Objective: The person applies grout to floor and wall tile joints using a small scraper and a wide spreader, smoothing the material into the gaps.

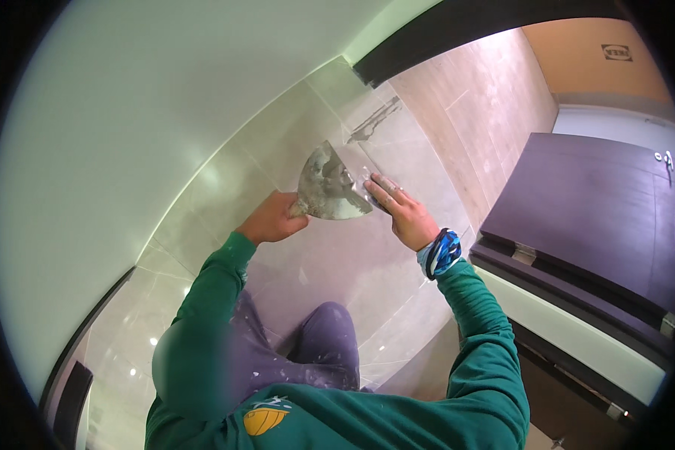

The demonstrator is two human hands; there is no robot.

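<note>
My left hand (271, 219) grips the handle of a wide metal putty knife (328, 186), its blade smeared with grey filler and held above the glossy beige floor tiles (330, 255). My right hand (399, 210) lies flat with fingers together, its fingertips touching the blade's right edge. A blue patterned band sits on my right wrist (439, 252). Both arms wear green sleeves. My knee (328, 324) in paint-spotted purple trousers shows below the hands.
A white wall (112, 135) curves along the left, meeting the tiles at a joint. A grey smear (375, 120) marks a tile farther ahead. A dark door (592, 217) with hinges stands open on the right. A dark frame (457, 30) crosses the top.
</note>
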